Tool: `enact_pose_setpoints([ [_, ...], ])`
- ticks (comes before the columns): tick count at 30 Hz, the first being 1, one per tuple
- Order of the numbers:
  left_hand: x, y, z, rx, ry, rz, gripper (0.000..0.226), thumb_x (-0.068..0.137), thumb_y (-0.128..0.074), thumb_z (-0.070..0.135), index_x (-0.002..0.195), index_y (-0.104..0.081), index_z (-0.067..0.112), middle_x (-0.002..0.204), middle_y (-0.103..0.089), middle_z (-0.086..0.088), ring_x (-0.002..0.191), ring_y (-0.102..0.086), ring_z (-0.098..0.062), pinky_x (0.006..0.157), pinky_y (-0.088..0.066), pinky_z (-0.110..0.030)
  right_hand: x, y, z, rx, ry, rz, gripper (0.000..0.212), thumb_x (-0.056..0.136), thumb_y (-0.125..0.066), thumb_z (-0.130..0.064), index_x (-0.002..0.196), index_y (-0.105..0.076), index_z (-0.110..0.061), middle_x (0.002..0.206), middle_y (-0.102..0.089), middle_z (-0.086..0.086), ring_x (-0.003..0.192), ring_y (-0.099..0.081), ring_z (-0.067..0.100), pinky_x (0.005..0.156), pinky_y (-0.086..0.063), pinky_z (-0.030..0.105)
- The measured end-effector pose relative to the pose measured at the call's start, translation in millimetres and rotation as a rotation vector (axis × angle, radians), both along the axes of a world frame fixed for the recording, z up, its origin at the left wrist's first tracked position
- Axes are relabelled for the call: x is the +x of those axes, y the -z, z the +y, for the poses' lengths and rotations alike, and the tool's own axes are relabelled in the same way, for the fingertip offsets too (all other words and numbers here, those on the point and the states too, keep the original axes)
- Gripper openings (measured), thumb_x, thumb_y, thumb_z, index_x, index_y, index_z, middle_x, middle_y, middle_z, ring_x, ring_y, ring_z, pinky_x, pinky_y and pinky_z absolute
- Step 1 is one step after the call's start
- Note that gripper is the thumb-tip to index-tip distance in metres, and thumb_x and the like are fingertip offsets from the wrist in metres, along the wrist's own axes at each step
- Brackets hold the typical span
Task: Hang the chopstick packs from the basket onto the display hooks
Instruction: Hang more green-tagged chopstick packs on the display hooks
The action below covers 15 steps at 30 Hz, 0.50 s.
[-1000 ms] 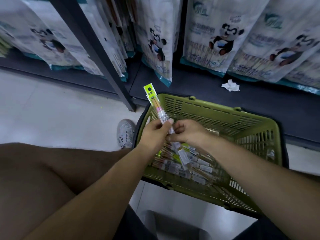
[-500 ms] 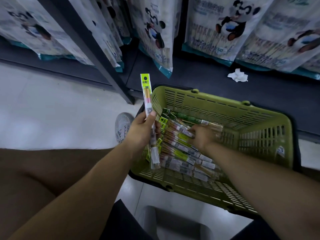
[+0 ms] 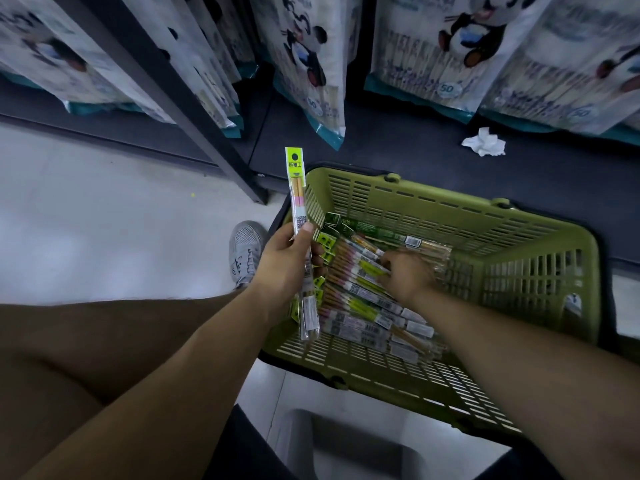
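Upright chopstick pack [image 3: 297, 188] gripped in left hand [image 3: 287, 261] as before, right hand [image 3: 407, 277] now off it, down among loose packs [image 3: 360, 296] in green basket [image 3: 526, 265], its grasp unclear

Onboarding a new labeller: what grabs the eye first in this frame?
First, the olive-green slotted plastic basket on the floor at centre right, holding a pile of clear chopstick packs that the right hand reaches into. At its left rim the left hand holds a long clear chopstick pack with a yellow-green header upright. Panda-printed white bags line the top.
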<state>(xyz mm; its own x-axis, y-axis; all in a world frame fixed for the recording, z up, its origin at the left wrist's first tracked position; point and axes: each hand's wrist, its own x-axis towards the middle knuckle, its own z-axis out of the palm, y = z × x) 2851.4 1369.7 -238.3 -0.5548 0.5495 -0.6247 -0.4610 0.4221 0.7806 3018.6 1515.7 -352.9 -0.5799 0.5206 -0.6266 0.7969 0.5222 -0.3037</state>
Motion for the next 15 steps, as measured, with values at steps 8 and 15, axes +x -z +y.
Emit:
enact_pose_setpoints([
  [8,-1,0,0,0.003,-0.030,-0.041,0.023,0.106,-0.055,0.034,0.109,-0.063,0.013,0.073,-0.064,-0.001,0.061,-0.061,-0.018,0.057,-0.056,-0.029,0,-3,0,-0.015,-0.009,-0.045,0.029,0.093,-0.072,-0.035,0.115,-0.065,-0.017,0.114,-0.067,0.012,0.099,-0.062,0.032,0.070,-0.040,0.031],
  [15,0,-3,-2,-0.007,-0.054,-0.040,0.025,0.105,-0.056,0.033,0.102,-0.067,0.010,0.077,-0.070,0.000,0.064,-0.063,-0.014,0.064,-0.057,-0.030,0,-34,13,-0.167,0.349,0.226,0.020,0.081,-0.086,-0.025,0.082,-0.067,-0.021,0.079,-0.066,0.000,0.072,-0.062,0.019,0.058,-0.042,0.027],
])
